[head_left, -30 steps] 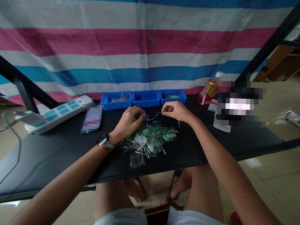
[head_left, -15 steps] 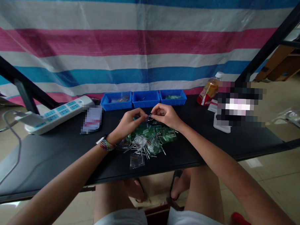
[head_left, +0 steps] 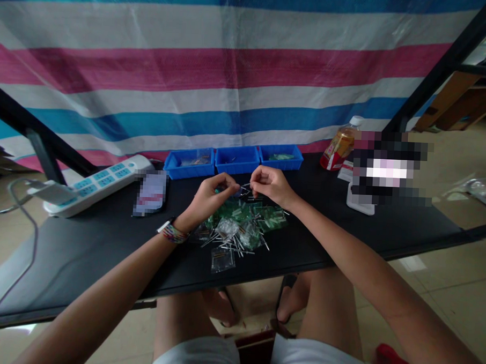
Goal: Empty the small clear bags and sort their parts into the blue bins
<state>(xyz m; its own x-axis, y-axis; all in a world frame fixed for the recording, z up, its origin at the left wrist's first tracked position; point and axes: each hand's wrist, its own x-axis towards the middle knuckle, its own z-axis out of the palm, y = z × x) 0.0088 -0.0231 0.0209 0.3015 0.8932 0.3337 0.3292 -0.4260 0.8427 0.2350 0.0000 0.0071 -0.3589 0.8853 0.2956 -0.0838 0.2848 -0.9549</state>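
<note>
My left hand (head_left: 216, 196) is closed in a pinch above the pile, thumb against forefinger. Something small and bluish, too small to name, shows at its fingertips. Across a narrow gap, my right hand (head_left: 270, 184) has its fingers curled and pressed together; what they hold, if anything, I cannot make out. Thin silvery pins (head_left: 246, 188) show between the two hands. Below them lies a heap of small green packets (head_left: 274, 218), clear plastic bags (head_left: 227, 227) and loose metal pins (head_left: 240, 246). One clear bag with brass-coloured pieces (head_left: 223, 260) lies nearest me.
Behind the hands stand a left blue bin (head_left: 189, 171), a middle blue bin (head_left: 236, 166) and a right blue bin (head_left: 281, 164). A power strip (head_left: 101, 184) and a phone-like object (head_left: 149, 194) lie left. A drink bottle (head_left: 336, 151) stands right, beside a white object (head_left: 360, 206).
My right hand has drawn slightly to the right, widening the gap between the hands and showing more of the silvery pins. My left hand has hardly moved.
</note>
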